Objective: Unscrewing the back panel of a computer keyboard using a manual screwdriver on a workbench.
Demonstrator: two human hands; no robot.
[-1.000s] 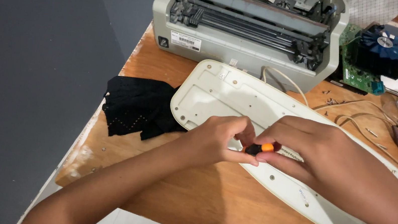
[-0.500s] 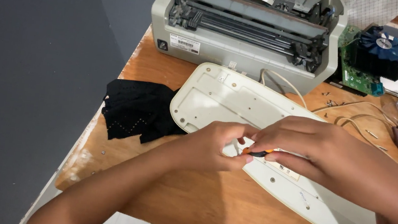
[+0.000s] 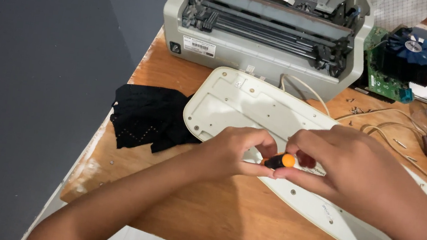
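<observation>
While a black cloth (image 3: pixel 151 118) lies crumpled on the bench (image 3: pixel 201 216) to the outside of the left forearm, the left hand (image 3: pixel 231 152) pinches the shaft end of a small orange-capped screwdriver (image 3: pixel 279 160), fingers pressed together. Beneath both hands the cream keyboard (image 3: pixel 248 105) lies back-up, running away to the right. The right hand (image 3: pixel 343 168) curls over the handle, fingertips closed on it. Keeping the tool upright and bearing down while turning would likely stop the tip slipping. Beyond the hands stands an opened printer (image 3: pixel 268 29); further right, a green circuit board (image 3: pixel 393 71).
</observation>
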